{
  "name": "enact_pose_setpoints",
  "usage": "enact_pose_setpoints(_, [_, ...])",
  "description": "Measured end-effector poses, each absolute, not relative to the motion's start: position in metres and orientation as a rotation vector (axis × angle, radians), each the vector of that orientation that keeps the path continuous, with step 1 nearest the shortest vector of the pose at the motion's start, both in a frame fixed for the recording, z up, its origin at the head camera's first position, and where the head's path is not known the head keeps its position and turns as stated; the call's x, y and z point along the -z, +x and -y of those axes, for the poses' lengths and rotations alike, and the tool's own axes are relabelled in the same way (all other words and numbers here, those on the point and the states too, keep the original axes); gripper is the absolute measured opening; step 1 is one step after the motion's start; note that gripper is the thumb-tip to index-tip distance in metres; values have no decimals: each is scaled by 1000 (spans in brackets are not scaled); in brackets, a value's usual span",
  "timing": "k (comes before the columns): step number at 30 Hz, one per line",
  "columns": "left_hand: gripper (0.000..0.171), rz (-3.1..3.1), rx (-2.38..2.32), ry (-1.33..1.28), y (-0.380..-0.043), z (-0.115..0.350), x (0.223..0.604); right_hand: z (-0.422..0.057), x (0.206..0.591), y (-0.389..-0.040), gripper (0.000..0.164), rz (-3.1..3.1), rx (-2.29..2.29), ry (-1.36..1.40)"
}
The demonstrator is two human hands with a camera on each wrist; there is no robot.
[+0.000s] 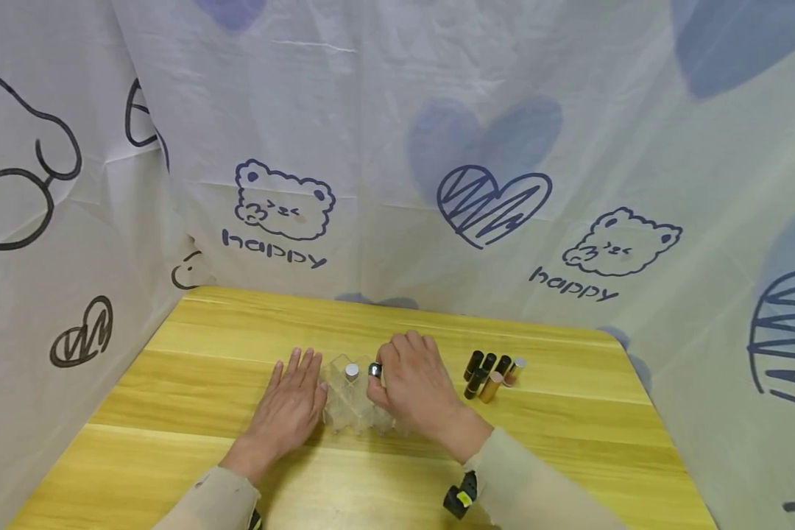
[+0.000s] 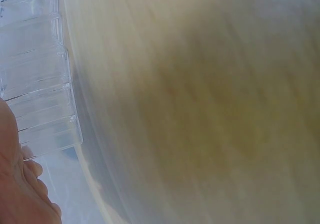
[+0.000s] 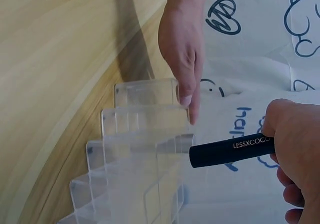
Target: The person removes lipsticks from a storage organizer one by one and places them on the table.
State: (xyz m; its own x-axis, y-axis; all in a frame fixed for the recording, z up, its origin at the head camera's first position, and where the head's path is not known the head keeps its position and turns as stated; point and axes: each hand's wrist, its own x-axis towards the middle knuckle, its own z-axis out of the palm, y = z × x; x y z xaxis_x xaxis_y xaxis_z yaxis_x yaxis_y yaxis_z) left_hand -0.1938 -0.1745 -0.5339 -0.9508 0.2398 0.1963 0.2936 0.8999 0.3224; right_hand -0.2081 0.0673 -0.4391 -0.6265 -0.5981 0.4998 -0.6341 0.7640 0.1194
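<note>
A clear plastic lipstick organizer (image 1: pixel 347 401) with stepped compartments stands on the table. My left hand (image 1: pixel 288 405) lies along its left side, fingers straight, the thumb near the side wall. Above the organizer's compartments, my right hand (image 1: pixel 419 383) grips a black lipstick tube (image 3: pixel 230 151) with pale lettering. The right wrist view shows the tube tilted, its free end close to the organizer's upper edge. One tube with a silvery cap (image 1: pixel 352 370) stands in a compartment left of the right hand. The left wrist view shows the organizer's clear walls (image 2: pixel 37 73).
Right of my right hand, several black lipstick tubes (image 1: pixel 474 362) stand grouped with an orange tube (image 1: pixel 490 388) and a silver-capped tube (image 1: pixel 516 370). The wooden table (image 1: pixel 570 427) meets a printed white cloth (image 1: pixel 384 243) behind and at both sides.
</note>
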Motion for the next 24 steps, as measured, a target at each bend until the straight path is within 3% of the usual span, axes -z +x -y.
enact_pose_setpoints(24, [61,2922,551,-416,-193,174,533,-122,440,-207,19,2447,-98,842])
